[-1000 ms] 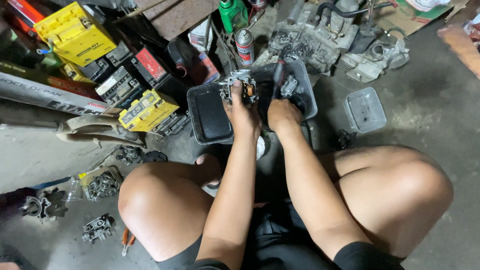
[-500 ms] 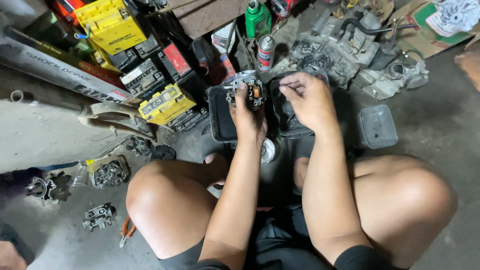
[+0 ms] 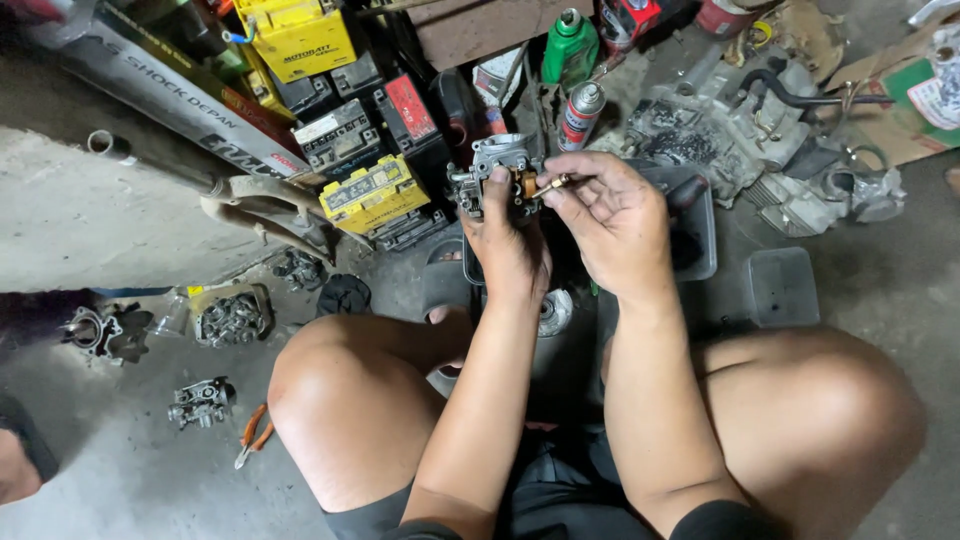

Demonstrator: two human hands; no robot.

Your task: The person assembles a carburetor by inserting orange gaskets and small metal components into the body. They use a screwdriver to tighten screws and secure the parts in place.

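Observation:
My left hand (image 3: 510,245) grips a grey metal carburetor (image 3: 492,172) and holds it up over a dark plastic tray (image 3: 697,245) on the floor. My right hand (image 3: 612,215) pinches a small brass part (image 3: 553,183) between thumb and fingers, its tip at the carburetor's right side. Both forearms reach out between my bare knees as I squat on the concrete.
Several yellow and black batteries (image 3: 372,192) are stacked at the upper left. A spray can (image 3: 581,115) and green bottle (image 3: 570,45) stand behind the tray, with an engine block (image 3: 730,125) to the right. Loose carburetor parts (image 3: 200,400), orange-handled pliers (image 3: 252,432) and a small clear container (image 3: 783,285) lie on the floor.
Both hands have lifted out of the tray and come closer to me. My right hand now holds the brass part against the carburetor.

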